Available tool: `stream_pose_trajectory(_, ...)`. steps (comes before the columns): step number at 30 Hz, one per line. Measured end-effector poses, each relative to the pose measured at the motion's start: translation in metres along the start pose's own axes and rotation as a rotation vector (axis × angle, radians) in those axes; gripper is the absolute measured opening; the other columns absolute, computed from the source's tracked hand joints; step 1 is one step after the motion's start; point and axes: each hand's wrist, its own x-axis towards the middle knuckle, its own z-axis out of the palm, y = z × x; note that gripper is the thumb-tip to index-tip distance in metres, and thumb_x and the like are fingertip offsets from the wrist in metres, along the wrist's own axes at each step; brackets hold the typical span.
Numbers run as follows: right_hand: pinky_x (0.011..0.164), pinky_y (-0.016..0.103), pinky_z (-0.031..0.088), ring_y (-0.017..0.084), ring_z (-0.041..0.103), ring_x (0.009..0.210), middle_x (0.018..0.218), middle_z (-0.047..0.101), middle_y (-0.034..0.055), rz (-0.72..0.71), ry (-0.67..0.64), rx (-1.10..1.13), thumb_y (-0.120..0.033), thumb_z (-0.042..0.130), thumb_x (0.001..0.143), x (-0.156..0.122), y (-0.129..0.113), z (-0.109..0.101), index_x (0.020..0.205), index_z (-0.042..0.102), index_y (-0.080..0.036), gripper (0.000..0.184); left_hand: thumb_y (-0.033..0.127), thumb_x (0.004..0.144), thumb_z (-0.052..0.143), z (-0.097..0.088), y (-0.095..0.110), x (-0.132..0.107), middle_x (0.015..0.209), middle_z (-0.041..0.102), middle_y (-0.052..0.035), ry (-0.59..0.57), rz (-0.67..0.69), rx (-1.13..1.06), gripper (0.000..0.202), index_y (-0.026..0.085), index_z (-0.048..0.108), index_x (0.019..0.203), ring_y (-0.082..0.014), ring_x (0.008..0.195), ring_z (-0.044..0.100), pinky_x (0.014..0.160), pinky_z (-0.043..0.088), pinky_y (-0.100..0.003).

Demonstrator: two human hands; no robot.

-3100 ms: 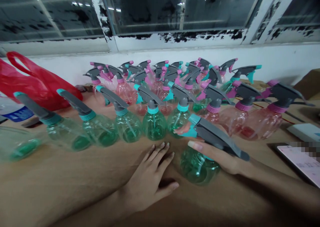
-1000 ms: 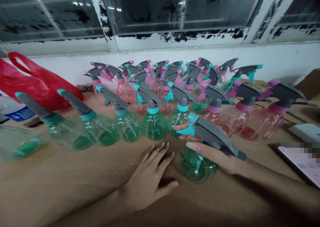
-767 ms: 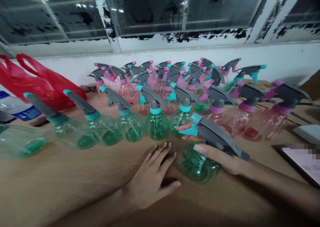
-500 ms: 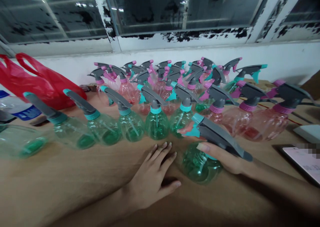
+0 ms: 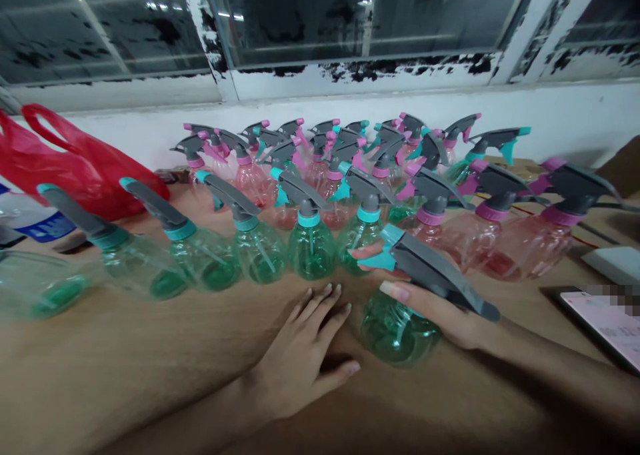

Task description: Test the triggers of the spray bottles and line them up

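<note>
My right hand [image 5: 440, 311] is wrapped round the neck of a green spray bottle [image 5: 397, 331] with a grey trigger head and teal nozzle [image 5: 430, 268]; the bottle stands on the brown table [image 5: 125, 361] nearest to me. My left hand [image 5: 300, 358] lies flat on the table just left of that bottle, fingers stretched out, holding nothing. Right behind both hands runs a row of green spray bottles [image 5: 310, 245].
Several pink and green spray bottles [image 5: 350, 161] crowd the table back to the white wall under the window. A red plastic bag [image 5: 65, 161] lies at the far left. A phone [image 5: 605, 321] and a pale box [image 5: 613, 261] sit at the right edge.
The bottle in my right hand has wobbled slightly in place. My left hand has stayed flat on the table.
</note>
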Motion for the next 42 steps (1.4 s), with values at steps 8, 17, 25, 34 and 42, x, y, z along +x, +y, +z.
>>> stream_pose_trajectory(8,0.089,0.036,0.050,0.021,0.063,0.101,0.110,0.067,0.0024,0.034,-0.014,0.042,-0.036,0.063,0.082,-0.0017,0.0009,-0.0004,0.113,0.061,-0.027,0.032,0.056,0.093,0.043,-0.0002,-0.0004,0.0002,0.148,0.032,-0.0135,-0.012,0.001,-0.010,0.064,0.014,0.037,0.140,-0.0286,0.138,0.023,0.110,0.024,-0.048)
stream_pose_trajectory(17,0.087,0.035,0.054,0.020,0.065,0.098,0.111,0.066,0.0036,0.030,-0.038,0.095,-0.034,0.062,0.083,-0.0018,0.0016,-0.0002,0.115,0.059,-0.026,0.033,0.055,0.092,0.045,-0.0010,0.0004,0.0009,0.148,0.032,-0.0134,-0.010,-0.003,-0.020,0.064,0.013,0.038,0.140,-0.0290,0.138,0.022,0.110,0.023,-0.047)
stream_pose_trajectory(25,0.087,0.030,0.054,0.018,0.065,0.097,0.112,0.065,0.0026,0.016,-0.050,0.103,-0.032,0.062,0.084,-0.0020,0.0011,-0.0003,0.115,0.057,-0.027,0.032,0.056,0.092,0.044,0.0002,0.0003,0.0004,0.149,0.030,-0.0140,-0.006,0.006,0.005,0.065,0.013,0.036,0.140,-0.0284,0.138,0.021,0.110,0.024,-0.048)
stream_pose_trajectory(34,0.086,0.033,0.055,0.019,0.066,0.096,0.110,0.065,0.0035,0.007,-0.046,0.120,-0.032,0.062,0.083,-0.0022,0.0026,0.0004,0.116,0.057,-0.027,0.033,0.056,0.092,0.044,-0.0002,0.0000,0.0004,0.149,0.030,-0.0136,-0.004,0.001,-0.003,0.064,0.014,0.036,0.140,-0.0284,0.138,0.022,0.109,0.024,-0.048)
stream_pose_trajectory(42,0.088,0.035,0.054,0.020,0.065,0.097,0.110,0.065,0.0033,0.033,-0.054,0.094,-0.033,0.062,0.083,-0.0023,0.0015,-0.0012,0.116,0.057,-0.028,0.034,0.056,0.092,0.045,0.0002,0.0002,0.0011,0.147,0.034,-0.0130,0.006,0.002,-0.022,0.064,0.014,0.037,0.140,-0.0289,0.138,0.022,0.110,0.024,-0.048)
